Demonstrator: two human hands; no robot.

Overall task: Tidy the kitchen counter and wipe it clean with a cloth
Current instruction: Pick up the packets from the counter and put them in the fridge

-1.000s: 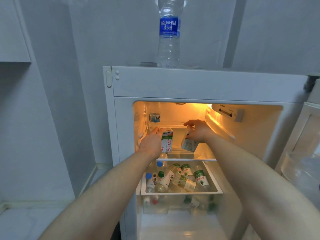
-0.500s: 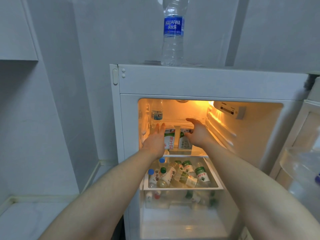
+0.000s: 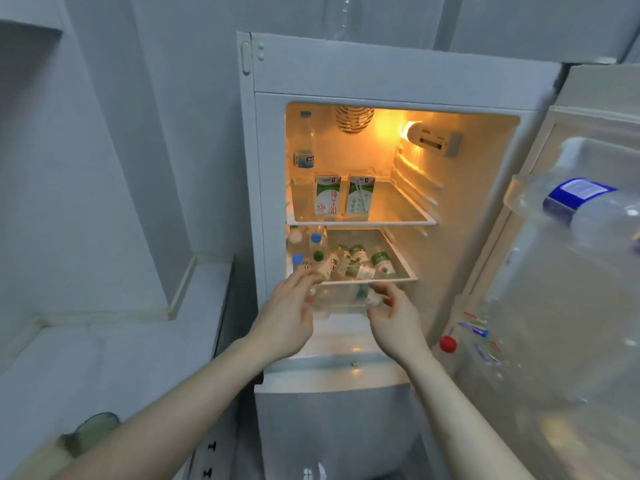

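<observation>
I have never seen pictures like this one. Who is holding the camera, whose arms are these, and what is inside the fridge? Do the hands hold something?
There is no machine here. A person wears a camera on the head, so it looks forward and down at that person's own two bare arms.

The fridge stands open and lit. On its upper shelf two milk cartons stand upright side by side, with a tall water bottle behind them on the left. Below, a drawer holds many small bottles lying down.

The left hand and the right hand hang in front of the clear bin under that drawer. The picture is blurred there, so I cannot tell whether they hold anything. More bottles sit in the door at right.
</observation>
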